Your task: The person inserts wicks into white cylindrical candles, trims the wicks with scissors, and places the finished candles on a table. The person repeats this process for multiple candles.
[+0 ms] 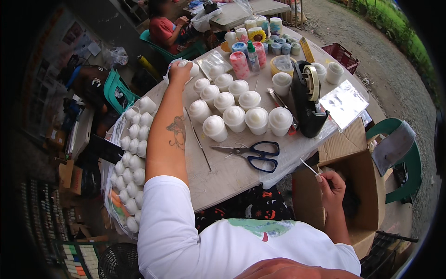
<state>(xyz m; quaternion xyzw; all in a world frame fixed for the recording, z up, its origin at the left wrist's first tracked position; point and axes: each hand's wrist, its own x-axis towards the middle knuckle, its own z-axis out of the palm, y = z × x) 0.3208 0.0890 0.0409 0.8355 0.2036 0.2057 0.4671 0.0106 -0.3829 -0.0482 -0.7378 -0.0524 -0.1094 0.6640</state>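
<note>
My left hand (180,73) is stretched to the far left edge of the table, its fingers closed round a white rounded piece (190,68). A pale wrapper or cloth lies against that hand. Off the table's front right, my right hand (332,187) pinches a thin white stick (308,166), like a candle wick, which points up and left. Several white cups with domed, swirled tops (234,116) stand in rows between my hands. In front of them lie scissors (257,155) with dark blue handles, blades apart, and a thin dark rod (199,139).
A black tape dispenser (310,104) stands right of the cups, near a silvery sheet (343,103). Coloured candles (239,64) cluster at the back. Bagged white domed pieces (132,169) sit left of my arm. An open cardboard box (374,186) is at the right. Another person (165,28) sits beyond.
</note>
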